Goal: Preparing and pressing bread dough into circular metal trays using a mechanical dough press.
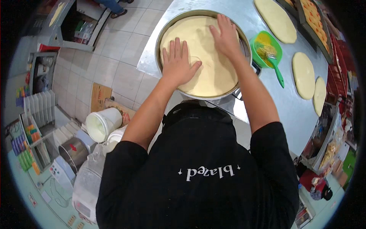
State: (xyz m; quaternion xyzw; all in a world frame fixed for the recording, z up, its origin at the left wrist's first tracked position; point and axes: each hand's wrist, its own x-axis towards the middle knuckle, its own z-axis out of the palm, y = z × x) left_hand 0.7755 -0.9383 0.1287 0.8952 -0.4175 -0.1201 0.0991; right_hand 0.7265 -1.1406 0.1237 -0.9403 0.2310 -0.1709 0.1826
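A large round metal pan (178, 91) holds a pale, flat layer of dough (206, 82) reaching close to its walls. My left hand (177, 65) lies flat on the left part of the dough, fingers apart. At the upper right, my right hand (226, 38) presses on the dough by the pan's rim, fingers extended. Right of the pan, a green bowl (276, 47) contains yellow stuff and a green-handled brush (279, 74). Oval dough pieces (274, 21) lie flat on the steel table (288, 122) to the right.
Trays of baked bread (312, 23) stand at the upper right. Buckets (102, 128), a steel pot (72, 150) and shelving (38, 107) are on my left. A person's leg and sandalled foot (114, 9) show at the top, on the tiled floor (129, 49).
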